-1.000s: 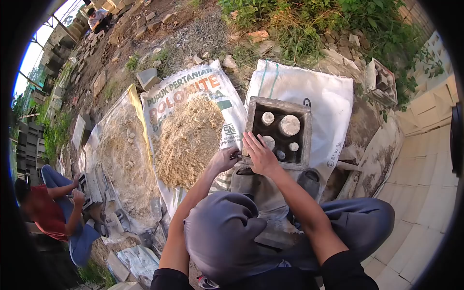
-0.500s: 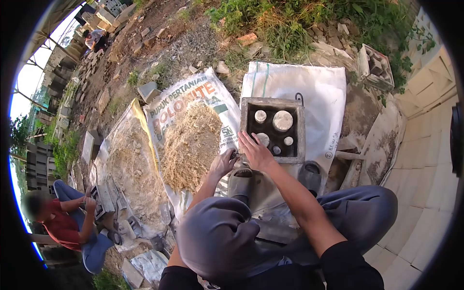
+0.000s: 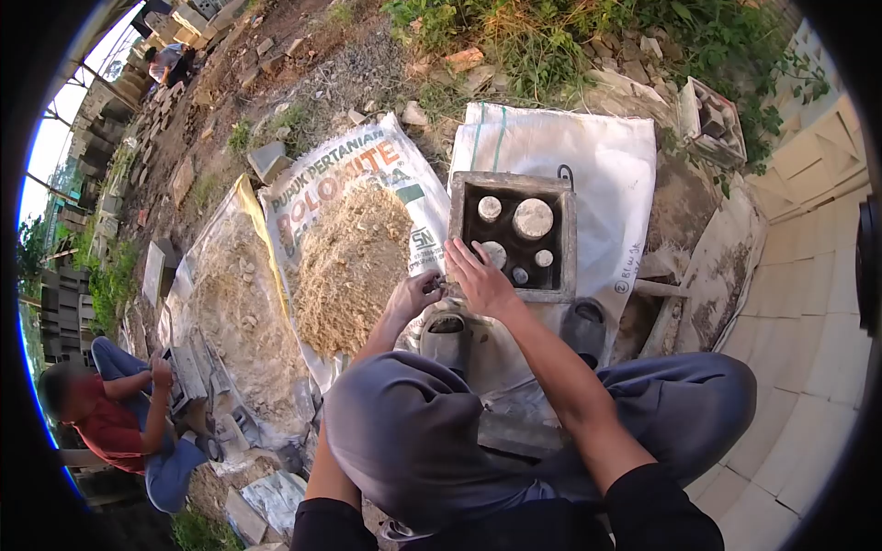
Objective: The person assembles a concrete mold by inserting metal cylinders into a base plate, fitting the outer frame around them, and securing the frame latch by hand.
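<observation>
Box [image 3: 567, 239], square, open-topped, sits under right hand [image 3: 487, 283]: fingers extended, unclenched over left wall, presumably steadying it. Left hand [image 3: 412, 296] curls beside near-left corner; cannot tell whether clamped on anything. White sack [image 3: 611, 184] beneath box likely keeps base off soil.

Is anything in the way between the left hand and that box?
Nothing visible is. The left hand is right by the near left corner of the box; the right hand rests on the box without blocking it. Whether the left touches is too small to tell.
</observation>
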Demonstrator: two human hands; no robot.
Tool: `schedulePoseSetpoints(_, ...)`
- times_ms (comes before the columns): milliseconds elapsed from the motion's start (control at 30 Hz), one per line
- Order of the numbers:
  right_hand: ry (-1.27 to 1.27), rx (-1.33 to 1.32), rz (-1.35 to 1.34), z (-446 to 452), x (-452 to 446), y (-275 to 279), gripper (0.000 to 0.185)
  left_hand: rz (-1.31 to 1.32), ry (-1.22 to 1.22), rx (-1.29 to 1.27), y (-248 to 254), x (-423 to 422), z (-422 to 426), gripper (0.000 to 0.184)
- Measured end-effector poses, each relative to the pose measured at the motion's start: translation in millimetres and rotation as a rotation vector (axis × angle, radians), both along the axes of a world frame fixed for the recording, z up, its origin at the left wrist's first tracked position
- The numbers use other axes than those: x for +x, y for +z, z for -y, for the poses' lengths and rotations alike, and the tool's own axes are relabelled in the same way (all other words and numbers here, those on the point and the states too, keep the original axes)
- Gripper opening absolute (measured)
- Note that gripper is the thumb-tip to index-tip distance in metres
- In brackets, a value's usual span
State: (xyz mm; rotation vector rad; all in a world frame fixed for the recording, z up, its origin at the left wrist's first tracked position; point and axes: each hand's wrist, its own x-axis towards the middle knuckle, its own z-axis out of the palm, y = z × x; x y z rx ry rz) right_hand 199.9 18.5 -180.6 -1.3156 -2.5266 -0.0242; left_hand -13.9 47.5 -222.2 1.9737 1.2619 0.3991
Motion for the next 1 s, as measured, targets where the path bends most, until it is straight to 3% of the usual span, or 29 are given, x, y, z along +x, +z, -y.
schedulePoseSetpoints(300, -0.010, 0.009, 0.059, 1, 0, -2, 0.062, 0.037, -0.024, -0.097, -7, 0, 3, 0.043)
schedulePoseSetpoints(367, -0.011, -0.009, 0.047, -1, 0, 0, 0.064, 0.072, 0.154, -0.048, -14, 7, 18, 0.041)
schedulePoseSetpoints(500, -0.013, -0.043, 0.043, 3, 0, 3, 0.066, 0.190, 0.185, -0.093, -44, 5, 28, 0.045)
schedulePoseSetpoints(533, -0.003, -0.049, 0.035, 2, 2, 5, 0.065, 0.023, 0.220, -0.118, -23, 14, 34, 0.042)
schedulePoseSetpoints(633, 0.014, -0.054, 0.040, 0, 5, 8, 0.064, -0.002, 0.331, -0.084, -21, 31, 49, 0.040)
schedulePoseSetpoints(667, 0.018, -0.055, 0.021, 0, 6, 8, 0.063, 0.044, 0.324, -0.147, -40, 28, 44, 0.037)
schedulePoseSetpoints(800, 0.016, -0.038, 0.032, -1, 2, 7, 0.060, -0.096, 0.263, -0.130, -14, 21, 36, 0.036)
schedulePoseSetpoints(967, 0.011, -0.025, 0.011, 1, 1, 3, 0.058, 0.136, 0.065, -0.037, -44, 3, 23, 0.036)
schedulePoseSetpoints(1000, 0.010, -0.027, 0.018, -1, 1, 3, 0.057, 0.027, 0.063, -0.037, -45, 3, 23, 0.038)
